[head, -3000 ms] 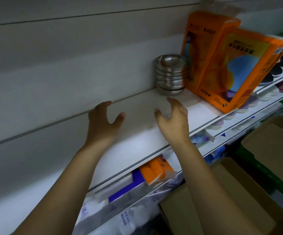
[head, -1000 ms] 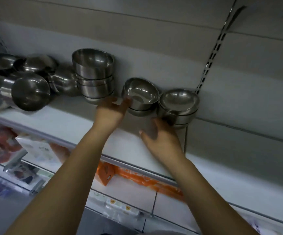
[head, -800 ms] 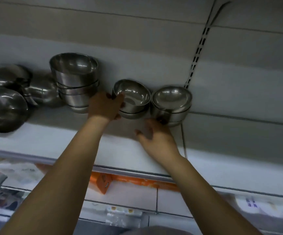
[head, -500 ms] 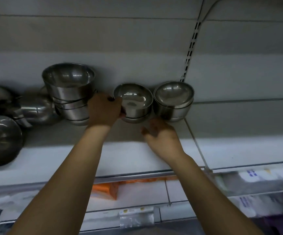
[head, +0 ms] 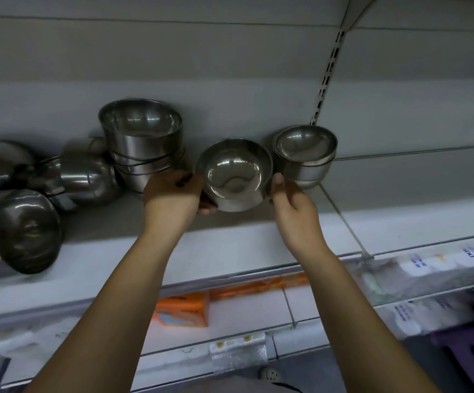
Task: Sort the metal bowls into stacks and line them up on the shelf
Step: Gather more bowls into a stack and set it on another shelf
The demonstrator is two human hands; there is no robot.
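A small stack of metal bowls (head: 234, 177) is tilted toward me above the white shelf (head: 230, 239). My left hand (head: 173, 197) grips its left side and my right hand (head: 292, 202) holds its right side with curled fingers. Just right of it, against the back wall, stands another small stack of bowls (head: 305, 154). To the left rises a taller stack of larger, deeper bowls (head: 142, 143). Further left, several loose bowls (head: 27, 228) lie on their sides in a jumble.
A slotted upright rail (head: 328, 78) runs up the back wall at right. Below the shelf lie an orange box (head: 183, 310) and white wrapped packs (head: 428, 265). Bare shelf stretches to the right of the bowls.
Both hands have closed on the middle stack and drawn it forward off the wall, tilted toward me. Earlier I was at the shelf section with orange boxes; the view has shifted left.
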